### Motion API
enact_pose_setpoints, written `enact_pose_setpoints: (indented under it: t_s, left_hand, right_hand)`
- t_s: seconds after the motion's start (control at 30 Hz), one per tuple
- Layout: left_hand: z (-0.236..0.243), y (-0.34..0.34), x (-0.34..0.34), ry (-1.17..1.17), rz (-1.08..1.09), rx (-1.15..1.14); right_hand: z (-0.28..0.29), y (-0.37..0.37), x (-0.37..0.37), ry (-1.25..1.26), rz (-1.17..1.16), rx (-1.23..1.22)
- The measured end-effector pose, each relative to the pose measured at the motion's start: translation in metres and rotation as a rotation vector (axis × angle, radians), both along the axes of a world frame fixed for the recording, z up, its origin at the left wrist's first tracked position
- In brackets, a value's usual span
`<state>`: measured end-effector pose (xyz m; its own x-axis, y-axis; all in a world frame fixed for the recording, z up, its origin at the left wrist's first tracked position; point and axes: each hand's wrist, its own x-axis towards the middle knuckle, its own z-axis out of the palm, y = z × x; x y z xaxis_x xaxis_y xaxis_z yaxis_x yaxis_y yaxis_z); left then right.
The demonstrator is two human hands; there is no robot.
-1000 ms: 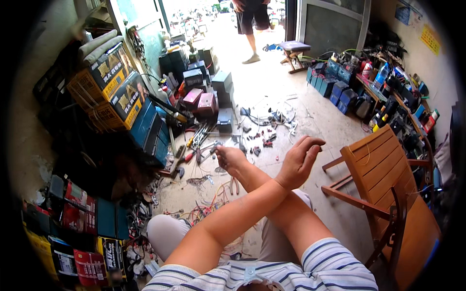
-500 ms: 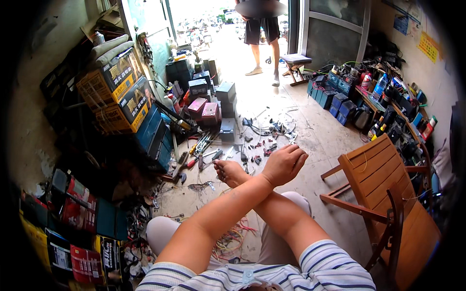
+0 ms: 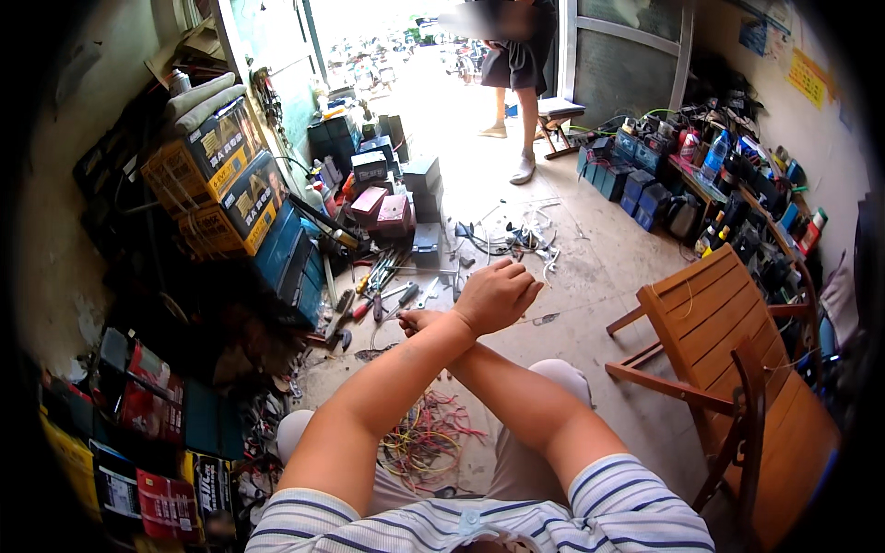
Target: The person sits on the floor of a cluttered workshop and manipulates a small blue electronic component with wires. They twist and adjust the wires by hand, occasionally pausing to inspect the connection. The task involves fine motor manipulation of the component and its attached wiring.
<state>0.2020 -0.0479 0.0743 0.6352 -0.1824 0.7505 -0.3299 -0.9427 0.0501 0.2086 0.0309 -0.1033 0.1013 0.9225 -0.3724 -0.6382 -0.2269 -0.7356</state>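
Note:
My forearms cross over my knees, the left lying on top. My left hand (image 3: 493, 295) hangs right of centre, fingers loosely bent, with nothing visible in it. My right hand (image 3: 417, 320) is partly behind my left forearm, its visible fingers curled; anything inside is hidden. Beyond it lie screwdrivers (image 3: 361, 311) and other scattered hand tools. Tangled red and yellow wires (image 3: 429, 433) lie on the floor between my legs.
A person (image 3: 512, 69) stands in the bright doorway by a folding stool (image 3: 560, 111). Stacked boxes (image 3: 207, 198) and batteries (image 3: 392, 214) line the left. A cluttered shelf (image 3: 701, 180) runs right, behind a wooden folding chair (image 3: 701, 323). Small parts litter the floor.
Both my hands have drifted left, and the left now covers more of the right, its fingers more bent. The person in the doorway has stepped farther into the room.

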Motion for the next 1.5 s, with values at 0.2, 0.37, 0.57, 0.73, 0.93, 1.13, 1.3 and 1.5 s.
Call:
enact_pose_setpoints:
  t_s: [0.2, 0.37, 0.57, 0.73, 0.93, 1.13, 1.3, 1.5]
  left_hand:
    - [-0.02, -0.041, -0.027, 0.096, -0.022, -0.187]
    - [-0.015, -0.065, -0.025, 0.164, 0.007, -0.507]
    - [-0.017, -0.109, -0.016, 0.257, -0.275, -1.361]
    - [0.018, -0.142, -0.024, 0.576, -0.463, -2.073]
    - [0.01, -0.147, 0.002, 0.486, -0.666, -2.143]
    - [-0.011, -0.078, -0.005, 0.124, -0.383, -1.283]
    - [-0.012, -0.01, -0.052, 0.097, -0.065, -1.258]
    - [-0.022, 0.055, -0.125, -0.056, 0.24, -1.271]
  right_hand:
    - [0.066, -0.035, -0.057, -0.097, -0.117, -0.003]
    - [0.062, -0.027, -0.044, -0.086, -0.169, 0.066]
    - [0.066, -0.022, -0.02, 0.071, -0.24, 0.072]
    - [0.074, -0.02, -0.019, 0.138, -0.324, -0.039]
    - [0.063, -0.017, -0.031, 0.083, -0.275, -0.087]
    - [0.075, -0.021, -0.035, 0.097, -0.259, -0.061]
    - [0.056, -0.021, -0.045, -0.17, -0.156, 0.062]
    - [0.098, -0.052, -0.035, -0.499, -0.061, 0.183]
